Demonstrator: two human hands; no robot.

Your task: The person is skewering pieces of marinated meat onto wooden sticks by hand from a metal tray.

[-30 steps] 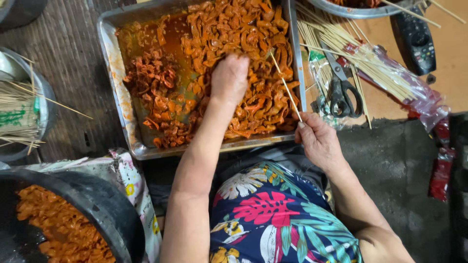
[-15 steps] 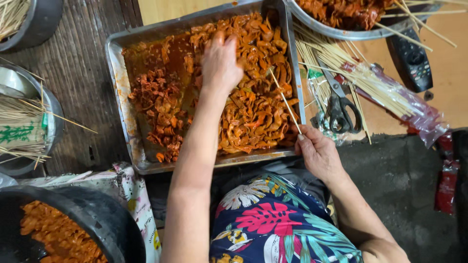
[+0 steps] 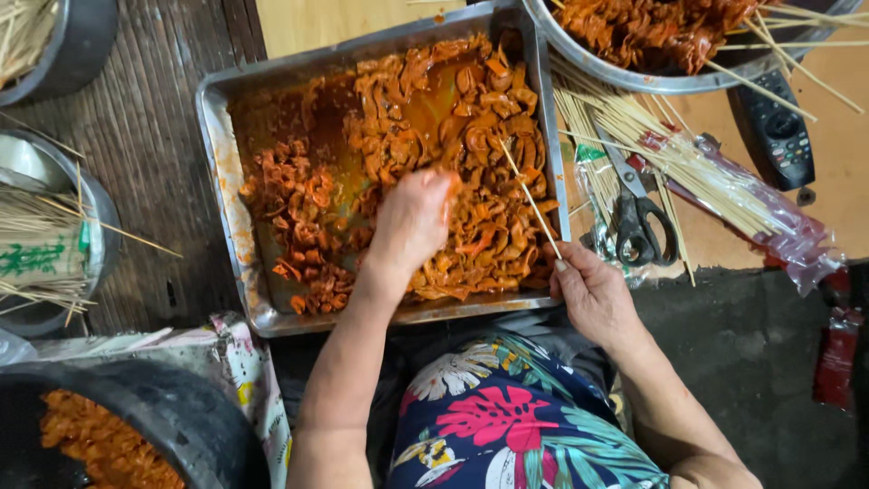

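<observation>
Your left hand (image 3: 412,222) is closing on marinated meat pieces (image 3: 471,181), apparently pinching one, in the metal tray (image 3: 222,181); your right hand (image 3: 593,294) is gripping a bamboo skewer (image 3: 529,201) at the tray's edge.

A pair of black-handled scissors (image 3: 639,217) lies right of centre, just beside a loose bundle of bamboo sticks (image 3: 674,154) partly in a clear plastic bag (image 3: 778,231). A black remote control (image 3: 780,136) rests at the upper right, below a round steel bowl (image 3: 634,80) of orange-red meat. At the left edge, a grey bowl (image 3: 95,263) holds more sticks. A black tub (image 3: 181,426) of orange pieces fills the lower left corner.
</observation>
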